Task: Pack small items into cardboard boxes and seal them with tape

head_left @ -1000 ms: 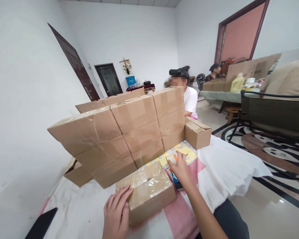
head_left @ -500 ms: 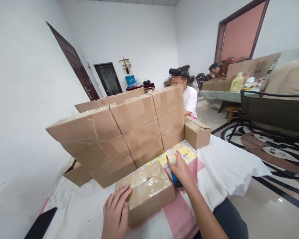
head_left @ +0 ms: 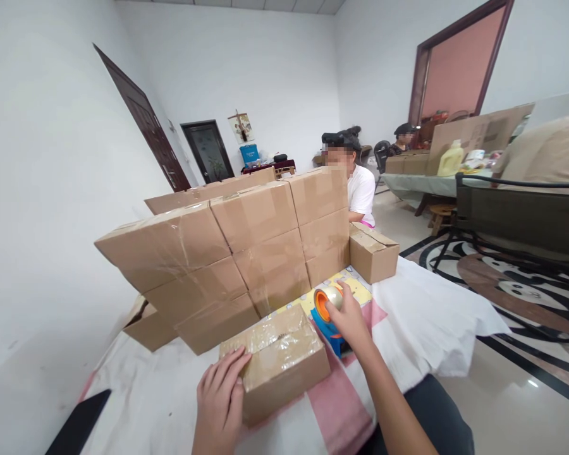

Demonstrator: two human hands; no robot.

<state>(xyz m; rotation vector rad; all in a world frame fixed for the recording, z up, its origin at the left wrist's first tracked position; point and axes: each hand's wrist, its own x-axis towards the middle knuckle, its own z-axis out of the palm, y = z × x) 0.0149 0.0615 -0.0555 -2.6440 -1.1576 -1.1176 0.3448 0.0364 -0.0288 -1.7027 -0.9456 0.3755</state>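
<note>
A small cardboard box, its top covered with shiny clear tape, lies in front of me on the cloth. My left hand rests on its left end, fingers stretched over the top edge and thumb along the near side. Just right of the box, my right hand is closed round a blue tape dispenser. The dispenser carries a roll of clear tape on an orange hub, and its lower part stands close to the box's right end. My palm and fingers hide part of the roll.
Behind the box rises a wall of stacked cardboard boxes. Another box stands at its right end, and an open one at lower left. A dark flat object lies at the left edge. A person in white sits beyond the stack.
The tape dispenser in my right hand has turned, so its orange hub and blue body now face me more. My left hand stays on the box.
</note>
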